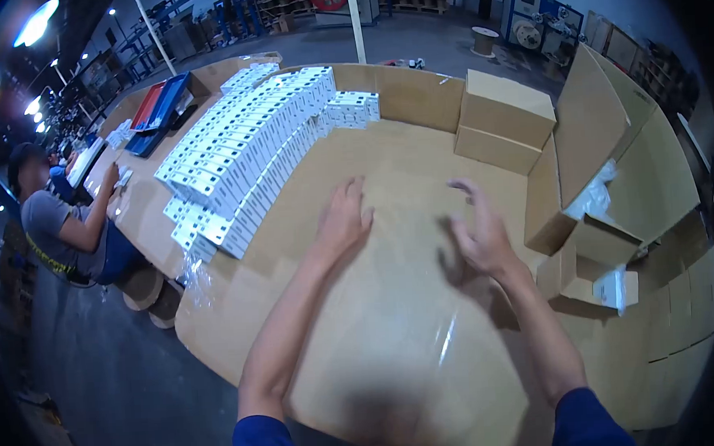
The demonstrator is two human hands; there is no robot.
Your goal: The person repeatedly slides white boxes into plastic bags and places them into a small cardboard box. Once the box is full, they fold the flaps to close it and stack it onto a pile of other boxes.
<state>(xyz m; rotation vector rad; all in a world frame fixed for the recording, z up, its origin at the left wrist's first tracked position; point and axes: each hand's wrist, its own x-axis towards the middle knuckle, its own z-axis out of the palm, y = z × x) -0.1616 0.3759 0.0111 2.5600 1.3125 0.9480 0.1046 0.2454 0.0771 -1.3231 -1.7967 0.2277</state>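
Note:
My left hand [345, 217] is held over the cardboard-covered table [393, 302], its fingers stretched forward and nothing in it. To its left stand long stacked rows of small white boxes [247, 136] with printed sides. My right hand [481, 231] hovers above the tabletop with thumb and fingers apart, also holding nothing, and casts a shadow beside it. Nearest to it on the right is a small open carton [565, 273] with clear plastic in it. Behind that, a large open carton [545, 197] has its flaps raised and a plastic bag [594, 194] at its edge.
Two closed brown cartons [504, 110] are stacked at the back right. Cardboard edging [415, 95] runs along the table's far side. On the left a seated person [70, 214] works near blue and red trays [157, 108]. Clear plastic wrap [198, 280] hangs by the left edge.

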